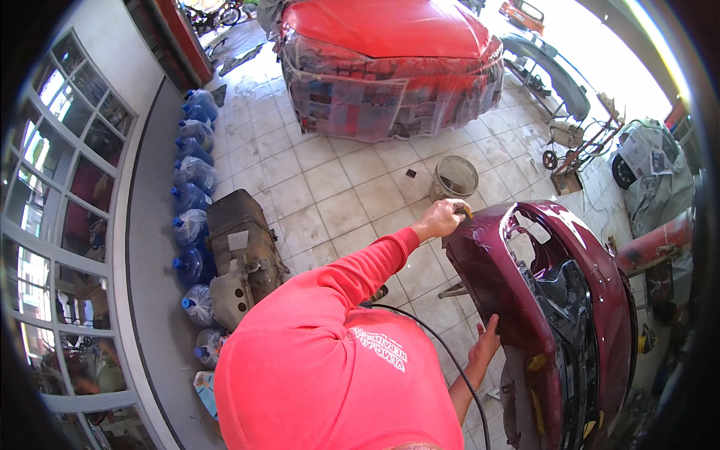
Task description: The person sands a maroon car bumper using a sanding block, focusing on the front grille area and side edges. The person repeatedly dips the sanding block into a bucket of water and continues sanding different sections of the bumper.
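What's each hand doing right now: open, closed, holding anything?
Left hand: closed on a small yellow piece, at the corner of the glossy maroon curved car bumper.
Right hand: open, at the bumper's near side; firm contact cannot be told.

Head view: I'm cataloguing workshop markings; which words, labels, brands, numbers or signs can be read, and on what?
Red sweatshirt: white printed lettering, which I won't copy out.
Newspaper-like sheet at right: print too small to read.
Pale paper on the brown part: nothing legible.
Blue-white box: too blurred.
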A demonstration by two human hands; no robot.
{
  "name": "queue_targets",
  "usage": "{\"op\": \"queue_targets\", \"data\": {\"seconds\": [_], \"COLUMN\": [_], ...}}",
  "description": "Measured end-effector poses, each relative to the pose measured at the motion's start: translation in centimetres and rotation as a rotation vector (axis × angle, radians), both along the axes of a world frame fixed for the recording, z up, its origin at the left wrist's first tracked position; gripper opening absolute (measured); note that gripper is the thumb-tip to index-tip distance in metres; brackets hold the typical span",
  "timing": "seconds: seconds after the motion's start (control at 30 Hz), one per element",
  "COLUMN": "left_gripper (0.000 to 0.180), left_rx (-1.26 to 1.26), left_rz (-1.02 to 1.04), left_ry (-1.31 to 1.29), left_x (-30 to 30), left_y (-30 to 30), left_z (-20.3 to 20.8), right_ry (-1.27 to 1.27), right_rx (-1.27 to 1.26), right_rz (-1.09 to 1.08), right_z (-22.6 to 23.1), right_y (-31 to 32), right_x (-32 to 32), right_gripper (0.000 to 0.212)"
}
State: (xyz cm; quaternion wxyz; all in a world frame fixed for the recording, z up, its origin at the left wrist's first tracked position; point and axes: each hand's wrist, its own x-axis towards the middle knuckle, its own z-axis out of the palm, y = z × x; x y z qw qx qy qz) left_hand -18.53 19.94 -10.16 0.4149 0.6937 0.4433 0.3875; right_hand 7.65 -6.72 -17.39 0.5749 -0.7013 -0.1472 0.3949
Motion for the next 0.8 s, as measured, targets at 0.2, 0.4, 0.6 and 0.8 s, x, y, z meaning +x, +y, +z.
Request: {"op": "queue_targets", "data": {"seconds": [0.2,0.4,0.6,0.8], "left_gripper": [0.027,0.077,0.081,0.076], "left_rx": [0.184,0.458,0.465,0.49], "left_rz": [0.007,-0.297,-0.298,-0.318], "left_ry": [-0.079,0.301,0.451,0.528], "left_x": [3.9,5.9,7.3,7.2], "left_y": [-3.2,-8.7,-9.5,-5.3], "left_z": [2.8,1.1,2.6,2.0], "right_ry": [-0.011,0.036,0.044,0.041], "right_rx": [0.006,0.13,0.042,0.043], "right_rz": [0.006,-0.104,-0.074,-0.092], "right_z": [-1.0,1.1,0.2,1.8], "right_y": [0.2,0.7,0.2,1.0], "right_x": [0.3,-2.1,-1.8,-2.2], "right_gripper": [0.065,0.057,0.055,0.054]}}
